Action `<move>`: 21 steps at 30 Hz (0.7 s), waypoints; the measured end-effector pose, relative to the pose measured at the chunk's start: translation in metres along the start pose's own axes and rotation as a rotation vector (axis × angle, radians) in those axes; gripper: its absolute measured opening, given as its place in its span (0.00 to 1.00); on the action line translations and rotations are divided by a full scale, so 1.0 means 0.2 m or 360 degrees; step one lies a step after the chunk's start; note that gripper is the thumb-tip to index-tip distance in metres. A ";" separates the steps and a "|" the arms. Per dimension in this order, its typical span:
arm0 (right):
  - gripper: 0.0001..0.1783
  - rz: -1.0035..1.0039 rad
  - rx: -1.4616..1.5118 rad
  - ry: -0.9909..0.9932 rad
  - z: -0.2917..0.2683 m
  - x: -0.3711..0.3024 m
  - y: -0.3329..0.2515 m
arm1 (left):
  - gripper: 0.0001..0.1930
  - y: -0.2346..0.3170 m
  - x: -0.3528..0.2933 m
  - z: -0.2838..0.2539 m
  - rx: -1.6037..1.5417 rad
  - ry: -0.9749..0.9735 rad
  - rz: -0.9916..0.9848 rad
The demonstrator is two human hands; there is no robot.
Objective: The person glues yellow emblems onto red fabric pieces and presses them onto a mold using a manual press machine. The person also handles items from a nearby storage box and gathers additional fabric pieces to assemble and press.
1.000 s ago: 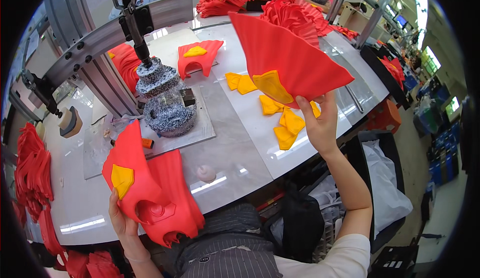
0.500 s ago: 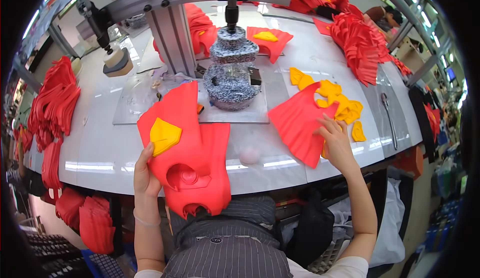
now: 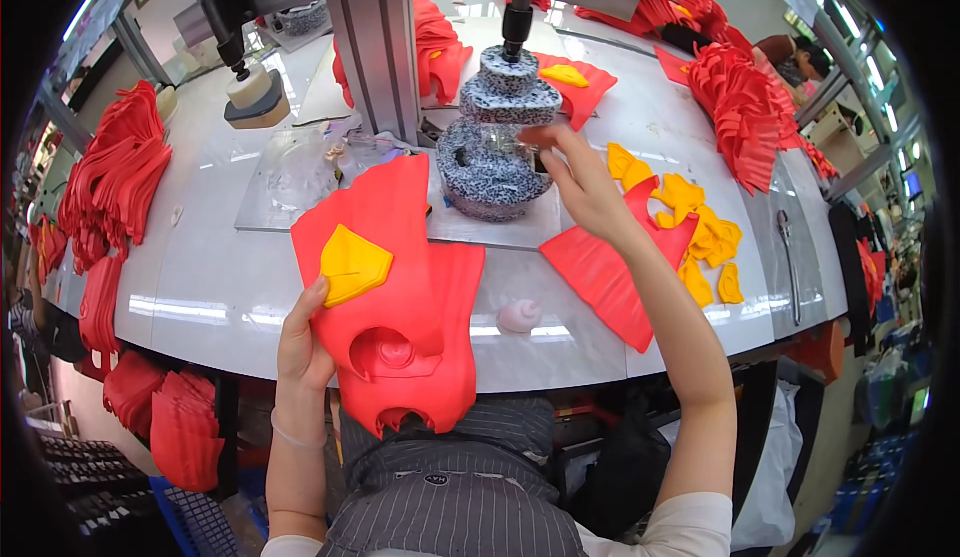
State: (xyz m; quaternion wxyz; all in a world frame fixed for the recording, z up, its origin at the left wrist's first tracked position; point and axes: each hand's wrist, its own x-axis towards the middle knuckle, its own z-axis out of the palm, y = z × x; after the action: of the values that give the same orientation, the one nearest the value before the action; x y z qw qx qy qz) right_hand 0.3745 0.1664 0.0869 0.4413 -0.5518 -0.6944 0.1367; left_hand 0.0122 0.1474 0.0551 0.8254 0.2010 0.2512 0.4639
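My left hand (image 3: 306, 332) grips the left edge of a red molded foam piece (image 3: 372, 212), its thumb beside a pointed yellow foam patch (image 3: 356, 265) on the piece. A round opening shows lower down, and the bottom end hangs over the table edge. My right hand (image 3: 582, 177) is raised at the press, its fingers apart and reaching to the right side of the speckled grey lower block (image 3: 490, 185). Whether the fingertips touch it I cannot tell. A speckled upper block (image 3: 508, 99) hangs above. Under my right forearm lies a fan-shaped red foam piece (image 3: 600, 282).
Yellow foam pieces (image 3: 712, 237) lie loose at the right, near a metal wrench-like tool (image 3: 788, 257). Red foam stacks stand at the left (image 3: 118, 172) and far right (image 3: 738, 122). A metal post (image 3: 376, 72) rises behind the work. A small pink lump (image 3: 520, 315) sits near the front edge.
My right hand has left the fan-shaped red piece and moved up and left to the speckled block. My left hand still holds its red piece. The view has shifted slightly.
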 end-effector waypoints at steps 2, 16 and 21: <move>0.13 -0.0034 -0.0138 0.0016 0.07 0.12 0.11 | 0.20 0.00 0.00 -0.01 -0.0002 -0.0010 -0.0002; 0.10 -0.0145 -0.0331 0.0028 0.19 0.30 0.26 | 0.22 0.03 0.00 -0.01 0.0028 0.0069 -0.0033; 0.11 0.0366 0.0088 0.0004 0.18 0.29 0.21 | 0.21 0.02 0.01 -0.04 0.0052 0.0021 -0.0020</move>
State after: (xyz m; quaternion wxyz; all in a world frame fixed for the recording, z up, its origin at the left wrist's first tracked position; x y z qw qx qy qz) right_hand 0.3748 0.2425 0.0642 0.4387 -0.6155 -0.6218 0.2049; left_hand 0.0059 0.1510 0.0503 0.8232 0.2097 0.2654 0.4559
